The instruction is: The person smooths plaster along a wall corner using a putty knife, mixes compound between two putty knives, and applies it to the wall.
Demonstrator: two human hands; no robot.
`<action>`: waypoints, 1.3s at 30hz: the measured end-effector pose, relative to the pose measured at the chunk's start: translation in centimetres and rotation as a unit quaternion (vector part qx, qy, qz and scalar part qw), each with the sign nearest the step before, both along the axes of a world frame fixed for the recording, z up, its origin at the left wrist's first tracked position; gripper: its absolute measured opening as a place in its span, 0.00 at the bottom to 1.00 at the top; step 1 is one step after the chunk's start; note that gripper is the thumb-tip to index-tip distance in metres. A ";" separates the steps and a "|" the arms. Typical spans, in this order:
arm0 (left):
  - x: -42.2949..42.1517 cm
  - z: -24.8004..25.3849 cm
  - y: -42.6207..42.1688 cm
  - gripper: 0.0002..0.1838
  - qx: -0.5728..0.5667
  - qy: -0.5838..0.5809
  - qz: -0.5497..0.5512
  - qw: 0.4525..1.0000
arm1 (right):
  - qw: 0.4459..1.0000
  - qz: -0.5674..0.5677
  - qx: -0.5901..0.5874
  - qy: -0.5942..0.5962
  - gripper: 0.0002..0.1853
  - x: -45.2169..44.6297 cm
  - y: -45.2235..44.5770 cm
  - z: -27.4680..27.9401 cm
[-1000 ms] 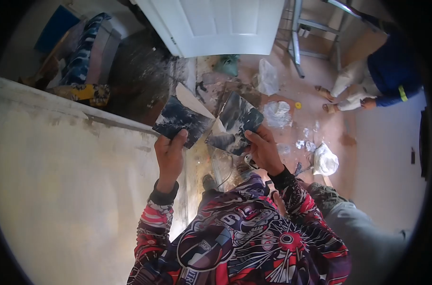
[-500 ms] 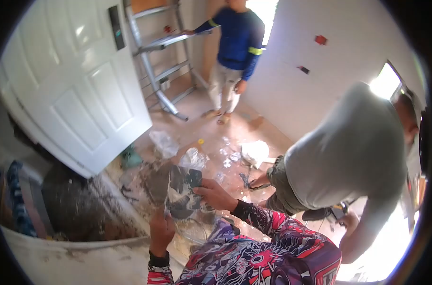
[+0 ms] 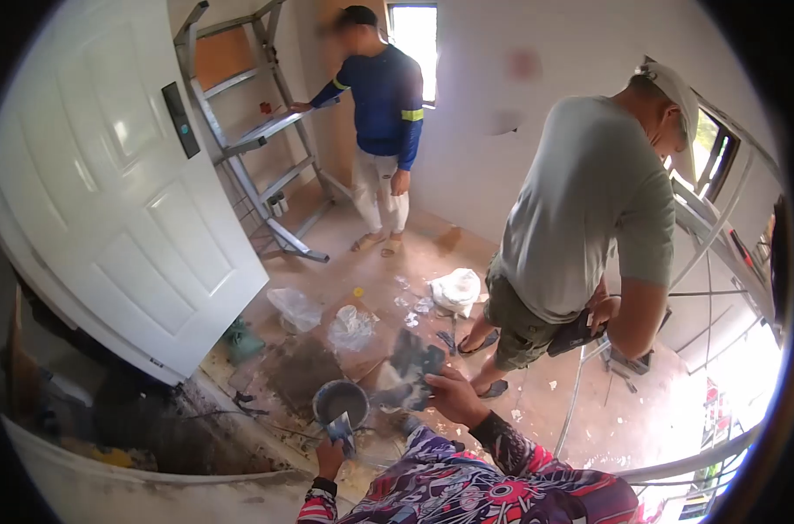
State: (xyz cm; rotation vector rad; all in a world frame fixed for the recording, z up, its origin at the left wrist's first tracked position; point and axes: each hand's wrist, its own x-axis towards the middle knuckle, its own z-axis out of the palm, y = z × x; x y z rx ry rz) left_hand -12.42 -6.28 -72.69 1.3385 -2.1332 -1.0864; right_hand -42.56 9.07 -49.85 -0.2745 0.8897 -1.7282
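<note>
My left hand (image 3: 329,459) is closed around a putty knife (image 3: 342,428), its pale blade pointing up. Just beyond the blade stands a dark bucket (image 3: 316,405) with grey material inside. In my right hand (image 3: 456,396) is a dark flat plate (image 3: 419,356) smeared with whitish compound; it is blurred by motion. The plate is held by its right edge, to the right of the bucket.
A white panel door (image 3: 126,201) stands at left, a metal ladder (image 3: 279,183) behind it. One person in blue (image 3: 384,109) stands by the ladder; another in grey (image 3: 580,210) is close on my right. Plastic bags (image 3: 351,329) and a white sack (image 3: 456,292) lie on the floor.
My hands have moved apart, the plate going right and the putty knife down, so the bucket shows. The view has shifted, and the person in grey now stands more upright.
</note>
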 end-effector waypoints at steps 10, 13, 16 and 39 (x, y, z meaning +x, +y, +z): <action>2.0 -6.7 2.6 0.22 0.010 -0.116 -0.016 0.993 | 0.997 -0.007 0.001 -0.077 0.18 3.3 5.2 -1.5; 2.0 -7.7 4.4 0.22 0.000 -0.062 0.051 0.997 | 0.997 0.035 0.019 -0.070 0.17 3.6 5.0 -1.4; 4.0 -12.2 4.6 0.24 0.122 -0.152 0.039 0.980 | 0.994 0.089 0.022 -0.055 0.17 3.1 4.4 -1.8; 0.6 -5.1 8.5 0.27 0.302 0.150 0.333 0.880 | 0.872 0.423 -0.225 -0.105 0.08 5.0 -2.0 18.8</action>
